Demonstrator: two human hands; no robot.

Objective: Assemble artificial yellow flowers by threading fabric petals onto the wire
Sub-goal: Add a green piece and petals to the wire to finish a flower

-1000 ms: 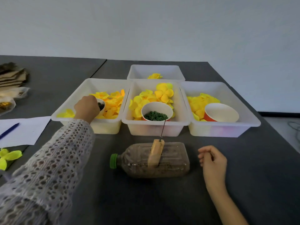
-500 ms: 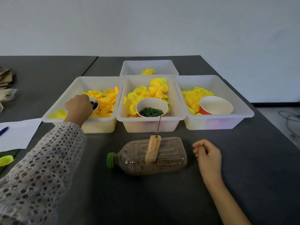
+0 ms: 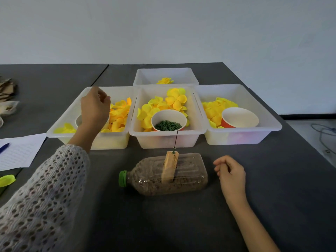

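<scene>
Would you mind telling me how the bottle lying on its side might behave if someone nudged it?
The bottle looks full of brown grainy stuff, so it is probably heavy and slow to shift. Its sides look flattish, so it seems unlikely to roll. The thin wire standing in the wooden block would likely wobble.
</scene>
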